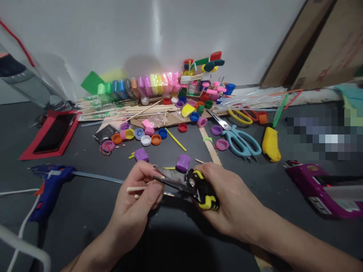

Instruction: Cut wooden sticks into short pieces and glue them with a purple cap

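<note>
Pinching two pale, thin wooden sticks between thumb and fingers, the left hand is held above the dark grey surface, nearer the viewer than the surface's far edge. The longer visible stick runs roughly parallel to that far edge, its blunt end poking out past the thumb toward the surface's left edge; the shorter end shows just beneath it. Where the sticks run inside the grip is hidden.

To the right of the sticks, the black-and-yellow metal-bladed shears lie in the right hand, whose fingers are wrapped around the handles. The blades stand a little apart and point leftward, their tips at the left fingertips; whether a stick lies between them seems unclear from this angle. The left hand is the nearer one to the sticks, with the shears bridging the space between the hands.

Just beyond the hands, toward the far edge, sit two purple plastic pieces. The blue glue gun rests toward the left edge, and the scissors with light-blue handles lie beyond the right hand, near a yellow-handled tool.
</note>
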`<move>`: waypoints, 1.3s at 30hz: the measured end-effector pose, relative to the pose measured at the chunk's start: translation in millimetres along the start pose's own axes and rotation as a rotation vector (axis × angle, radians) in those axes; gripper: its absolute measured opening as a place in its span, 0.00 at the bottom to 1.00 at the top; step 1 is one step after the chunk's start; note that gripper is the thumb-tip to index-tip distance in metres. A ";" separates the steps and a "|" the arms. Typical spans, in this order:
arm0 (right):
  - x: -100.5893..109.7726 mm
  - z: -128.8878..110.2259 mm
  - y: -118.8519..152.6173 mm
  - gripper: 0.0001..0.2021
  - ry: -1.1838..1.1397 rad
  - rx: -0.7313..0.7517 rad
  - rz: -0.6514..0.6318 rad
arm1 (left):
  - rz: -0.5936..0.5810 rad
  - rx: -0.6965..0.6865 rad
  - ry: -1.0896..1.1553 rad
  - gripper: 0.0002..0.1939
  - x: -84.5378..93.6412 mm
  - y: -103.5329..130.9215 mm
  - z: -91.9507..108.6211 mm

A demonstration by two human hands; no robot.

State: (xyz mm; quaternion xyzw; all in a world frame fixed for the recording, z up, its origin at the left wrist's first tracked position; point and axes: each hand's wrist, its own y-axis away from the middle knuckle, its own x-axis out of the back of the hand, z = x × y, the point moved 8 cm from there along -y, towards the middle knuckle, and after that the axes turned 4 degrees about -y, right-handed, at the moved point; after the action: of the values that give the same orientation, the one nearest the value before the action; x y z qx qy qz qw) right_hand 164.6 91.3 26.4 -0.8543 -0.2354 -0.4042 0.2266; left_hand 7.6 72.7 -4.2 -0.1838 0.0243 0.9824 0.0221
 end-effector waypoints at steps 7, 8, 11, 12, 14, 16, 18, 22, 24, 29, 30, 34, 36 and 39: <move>-0.9 -1.6 2.9 0.13 0.057 0.038 -0.008 | 0.008 -0.015 -0.011 0.03 1.1 1.2 -0.2; -0.5 -1.9 3.7 0.13 0.068 0.044 -0.003 | 0.008 -0.015 -0.014 0.03 0.8 1.5 -0.1; 1.0 -3.4 6.3 0.11 0.110 0.063 0.017 | 0.014 0.002 -0.028 0.04 1.0 2.9 -1.5; 1.6 -3.6 6.8 0.10 0.120 0.064 0.024 | 0.013 0.009 -0.030 0.04 0.9 3.2 -2.3; 1.5 -3.0 6.6 0.07 0.102 0.047 0.021 | 0.005 0.017 -0.027 0.04 0.4 3.4 -3.2; 0.1 -1.6 5.4 0.06 0.041 0.011 0.000 | -0.001 0.014 -0.021 0.04 0.0 2.9 -2.7; -1.6 -0.6 3.7 0.06 -0.017 -0.027 -0.022 | 0.013 0.002 -0.030 0.04 1.2 2.2 -1.0; -2.4 -1.9 1.6 0.09 -0.052 -0.053 -0.027 | 0.054 -0.009 -0.039 0.04 3.7 1.7 0.6; -2.5 -3.3 1.3 0.10 -0.059 -0.044 -0.023 | 0.061 0.007 -0.022 0.04 3.3 1.6 -1.0; -2.8 -2.7 0.9 0.08 -0.033 -0.046 -0.021 | 0.055 0.035 0.022 0.05 0.6 0.9 -4.1; -2.9 -2.3 0.8 0.08 -0.027 -0.045 -0.021 | 0.052 0.034 0.025 0.05 0.2 0.9 -3.8; -2.4 -2.1 2.4 0.10 0.007 -0.017 -0.013 | 0.040 0.038 0.019 0.06 -1.4 1.4 -2.8; -0.6 -3.0 4.4 0.09 0.045 0.010 0.013 | 0.042 0.044 0.012 0.07 -1.8 1.8 -3.1; 0.3 -3.7 6.4 0.06 0.059 0.019 0.026 | 0.049 0.036 0.000 0.07 -2.0 2.3 -2.7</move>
State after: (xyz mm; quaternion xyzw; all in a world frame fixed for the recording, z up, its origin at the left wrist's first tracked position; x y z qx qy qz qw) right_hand 166.3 84.2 27.5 -0.8429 -0.2214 -0.4239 0.2466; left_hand 10.3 70.2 -5.9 -0.1829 0.0463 0.9820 0.0012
